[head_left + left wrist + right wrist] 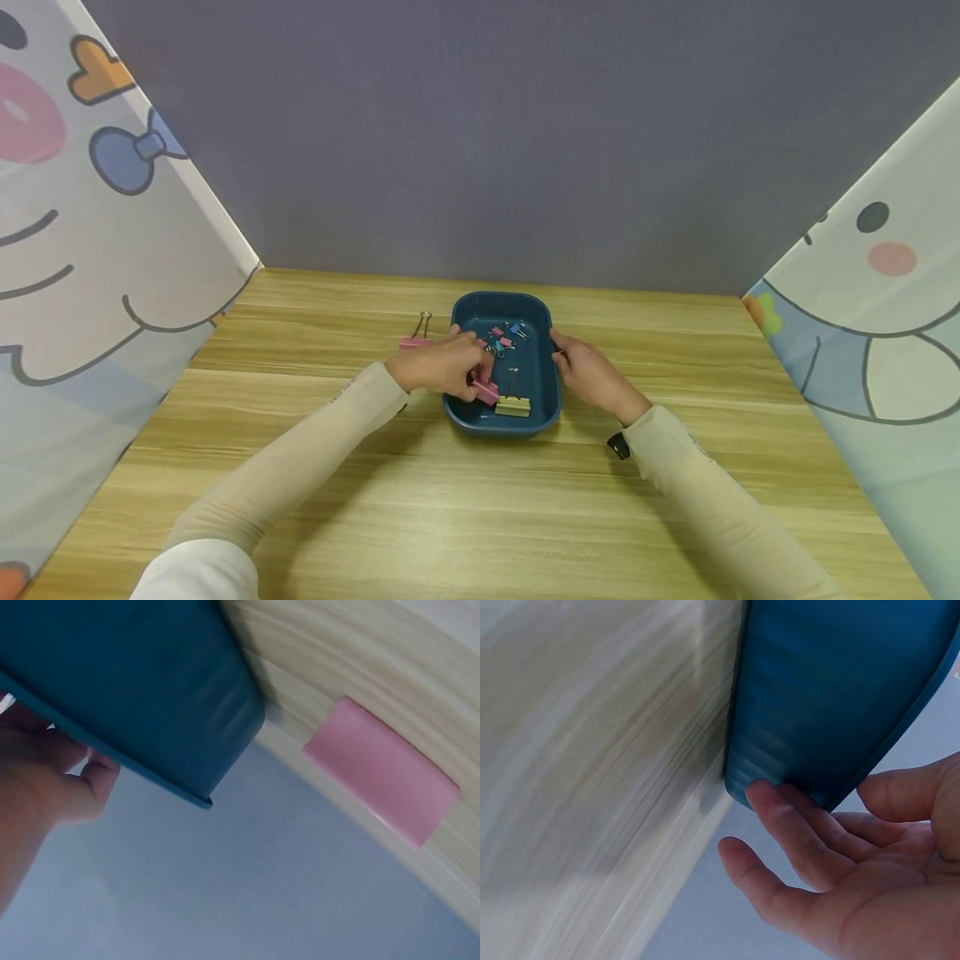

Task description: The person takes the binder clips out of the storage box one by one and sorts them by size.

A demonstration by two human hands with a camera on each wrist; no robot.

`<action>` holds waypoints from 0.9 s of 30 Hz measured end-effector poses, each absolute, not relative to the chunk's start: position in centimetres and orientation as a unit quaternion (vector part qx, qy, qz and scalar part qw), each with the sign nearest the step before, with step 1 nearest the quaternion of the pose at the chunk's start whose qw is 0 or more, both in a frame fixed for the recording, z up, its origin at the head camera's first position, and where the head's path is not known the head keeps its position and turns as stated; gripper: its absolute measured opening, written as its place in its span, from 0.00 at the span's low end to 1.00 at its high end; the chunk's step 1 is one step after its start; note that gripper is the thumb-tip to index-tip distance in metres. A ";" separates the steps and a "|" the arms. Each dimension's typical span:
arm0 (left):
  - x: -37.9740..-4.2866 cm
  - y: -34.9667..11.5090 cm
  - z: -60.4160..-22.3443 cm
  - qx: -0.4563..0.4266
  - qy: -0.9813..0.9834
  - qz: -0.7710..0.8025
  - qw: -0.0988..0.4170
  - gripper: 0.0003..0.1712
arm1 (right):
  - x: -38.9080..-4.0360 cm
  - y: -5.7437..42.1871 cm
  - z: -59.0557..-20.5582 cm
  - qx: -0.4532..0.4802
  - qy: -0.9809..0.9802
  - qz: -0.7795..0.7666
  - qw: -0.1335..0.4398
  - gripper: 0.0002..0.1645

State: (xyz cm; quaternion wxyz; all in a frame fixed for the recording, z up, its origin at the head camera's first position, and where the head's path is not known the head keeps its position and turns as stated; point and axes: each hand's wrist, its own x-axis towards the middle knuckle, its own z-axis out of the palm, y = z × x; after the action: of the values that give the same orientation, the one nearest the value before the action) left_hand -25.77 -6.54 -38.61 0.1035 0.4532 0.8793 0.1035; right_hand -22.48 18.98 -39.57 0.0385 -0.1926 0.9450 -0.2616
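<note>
Over the feed, my left grip [455,368] pinches a pink clip [487,392] inside the tray [504,430] my right grip [590,372] holds by the rim, so I judge I'm picking or placing it, next needing clean lift or release beside the yellow clip [513,407].

Inside the dark blue tray [538,375], a bare strip of floor runs along the right wall, beside the yellow binder clip [513,407]. The left hand [450,367], pinching a pink binder clip [486,391], blocks the left side; small binder clips [506,342] lie scattered beyond. The right hand [592,371] obstructs the right rim. Outside, a second pink binder clip [415,342] sits just left. Wooden tabletop [450,517] spreads open on the near side; a grey panel [487,150] bounds the back.
</note>
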 end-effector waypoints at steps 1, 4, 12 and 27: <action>-25.8 -6.6 -38.5 0.456 0.878 0.110 0.100 0.11 | -22.5 19.0 -39.6 -0.193 0.945 -0.262 0.037 0.28; -25.7 -7.1 -38.1 0.463 0.872 0.135 0.089 0.11 | -22.5 18.9 -39.6 -0.195 0.945 -0.262 0.036 0.28; -25.6 -8.6 -37.1 0.482 0.858 0.174 0.039 0.09 | -22.3 19.0 -39.5 -0.197 0.946 -0.254 0.031 0.27; -25.0 -12.1 -35.4 0.470 0.858 0.206 -0.037 0.09 | -22.4 19.0 -39.4 -0.197 0.946 -0.253 0.041 0.28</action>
State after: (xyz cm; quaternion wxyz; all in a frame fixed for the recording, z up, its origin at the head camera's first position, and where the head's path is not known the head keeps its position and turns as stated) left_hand -25.04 -12.06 -35.37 -0.0372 0.4697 0.8577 0.2059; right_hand -22.39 19.00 -39.42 0.0415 -0.1971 0.9464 -0.2526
